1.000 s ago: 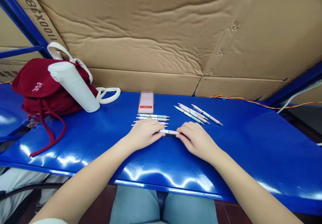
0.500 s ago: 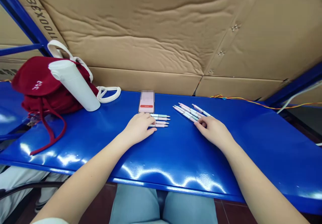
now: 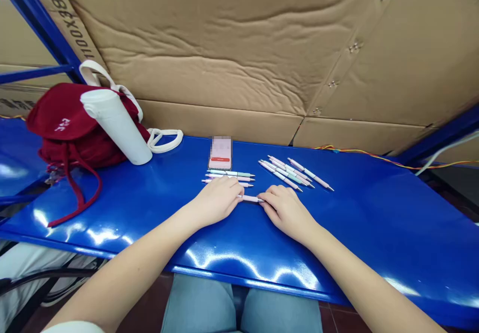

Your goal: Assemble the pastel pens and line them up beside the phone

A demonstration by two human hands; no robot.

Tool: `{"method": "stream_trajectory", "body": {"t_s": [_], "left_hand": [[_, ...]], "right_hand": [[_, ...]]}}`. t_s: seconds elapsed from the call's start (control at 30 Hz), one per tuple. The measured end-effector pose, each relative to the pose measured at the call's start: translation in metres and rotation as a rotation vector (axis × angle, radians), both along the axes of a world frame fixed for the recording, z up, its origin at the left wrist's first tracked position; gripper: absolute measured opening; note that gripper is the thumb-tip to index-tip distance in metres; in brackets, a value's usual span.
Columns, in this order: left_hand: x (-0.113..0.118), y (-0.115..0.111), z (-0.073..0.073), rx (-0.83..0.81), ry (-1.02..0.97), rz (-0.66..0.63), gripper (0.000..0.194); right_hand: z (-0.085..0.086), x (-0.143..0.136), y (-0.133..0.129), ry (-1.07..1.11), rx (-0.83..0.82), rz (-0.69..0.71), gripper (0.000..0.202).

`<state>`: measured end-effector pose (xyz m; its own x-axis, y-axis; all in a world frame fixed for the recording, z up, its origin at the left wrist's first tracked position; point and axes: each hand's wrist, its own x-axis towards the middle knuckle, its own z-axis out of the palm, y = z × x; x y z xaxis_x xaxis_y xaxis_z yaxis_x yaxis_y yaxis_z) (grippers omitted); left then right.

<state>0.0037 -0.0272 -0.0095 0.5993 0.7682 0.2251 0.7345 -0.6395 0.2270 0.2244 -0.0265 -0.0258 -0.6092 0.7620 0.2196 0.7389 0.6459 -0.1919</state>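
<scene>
A pale pink pen (image 3: 250, 199) lies level between my two hands, low over the blue table. My left hand (image 3: 219, 201) is closed on its rear part, and the fingers of my right hand (image 3: 286, 208) pinch its tip. Just beyond my left hand, several pens in a row (image 3: 234, 173), mint, pink and white, lie side by side with their tips to the right. To the right, beyond my right hand, a loose group of pens (image 3: 282, 171) lies slanted. One pink and white pen (image 3: 312, 174) rests a little apart at that group's right.
A phone (image 3: 220, 161) with a lit screen lies behind the row. On the left, a white bottle (image 3: 119, 128) leans against a dark red backpack (image 3: 67, 116) with a trailing strap. Cardboard (image 3: 224, 83) walls the back of the blue table (image 3: 239, 243). Thin wires (image 3: 366, 156) run at the right rear.
My right hand has come left and nearer from the slanted group, with a pen now between both hands. My left hand has shifted slightly nearer and right, off the row.
</scene>
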Motion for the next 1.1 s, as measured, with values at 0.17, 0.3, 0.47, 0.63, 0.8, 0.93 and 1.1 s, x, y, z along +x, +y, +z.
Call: {"method": "stream_trajectory", "body": {"t_s": [0.17, 0.3, 0.47, 0.63, 0.8, 0.93, 1.1], "left_hand": [[0.005, -0.006, 0.005, -0.032, -0.003, -0.021, 0.016], [0.005, -0.006, 0.005, -0.008, 0.029, -0.037, 0.021], [0.007, -0.008, 0.003, 0.05, 0.081, -0.046, 0.023], [0.008, -0.008, -0.001, 0.087, 0.132, -0.024, 0.033], [0.007, -0.009, -0.004, 0.059, 0.127, -0.025, 0.038], [0.008, -0.009, -0.003, -0.014, 0.124, -0.049, 0.039], [0.008, -0.007, 0.002, -0.094, 0.035, -0.041, 0.033]], "right_hand": [[0.009, 0.002, -0.002, 0.058, -0.038, 0.038, 0.022], [0.014, 0.002, -0.003, 0.116, -0.069, 0.057, 0.028], [0.006, 0.002, -0.002, 0.111, -0.088, 0.076, 0.025], [0.002, -0.004, -0.007, 0.117, -0.05, 0.1, 0.024], [-0.001, -0.007, -0.009, 0.067, 0.043, 0.115, 0.025], [-0.004, -0.007, -0.009, 0.005, 0.117, 0.124, 0.029], [0.0, -0.006, -0.009, 0.064, 0.145, 0.127, 0.025]]}}
